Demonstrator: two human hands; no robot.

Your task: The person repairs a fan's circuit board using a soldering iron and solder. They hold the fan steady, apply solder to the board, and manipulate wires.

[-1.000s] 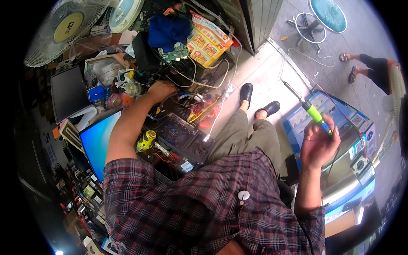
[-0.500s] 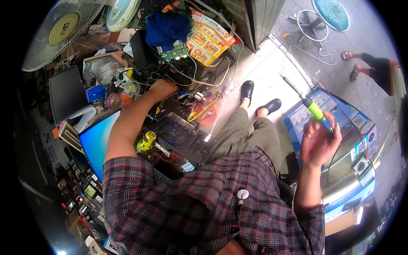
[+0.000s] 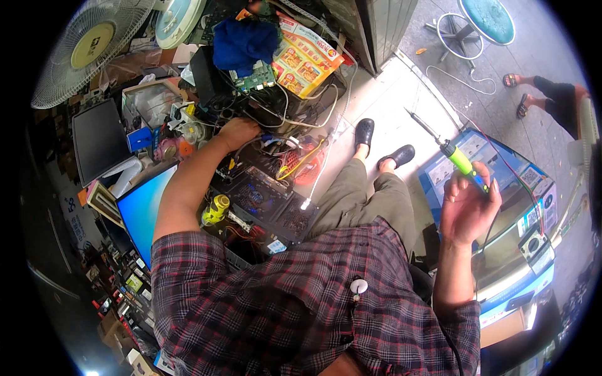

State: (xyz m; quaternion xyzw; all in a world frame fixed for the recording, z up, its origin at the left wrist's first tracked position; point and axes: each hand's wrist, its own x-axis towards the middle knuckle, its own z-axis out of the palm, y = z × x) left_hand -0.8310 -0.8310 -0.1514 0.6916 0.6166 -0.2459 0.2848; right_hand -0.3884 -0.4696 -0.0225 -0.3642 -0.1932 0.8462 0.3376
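Observation:
My right hand (image 3: 467,210) holds a soldering iron (image 3: 461,160) by its bright green handle. The metal tip points up and to the left, in the air, and a dark cord hangs below the grip. On the other side, my left hand (image 3: 240,133) reaches among dark cables (image 3: 263,113) on the cluttered bench; its fingertips are hidden there. Just nearer than that hand lies an open computer case (image 3: 257,194) with loose wires, and a yellow-green spool or bottle (image 3: 216,210) sits on it. A green circuit board (image 3: 257,78) rests beyond the left hand beside a blue cloth (image 3: 246,45).
A lit monitor (image 3: 147,207) stands left of my left forearm, with a fan (image 3: 94,44) at the far left. A glass display case (image 3: 501,194) is under my right arm. Beyond are a round stool (image 3: 490,22) and another person's legs (image 3: 545,97).
My right hand and the soldering iron have shifted slightly left. My left hand stays among the cables, nearly still.

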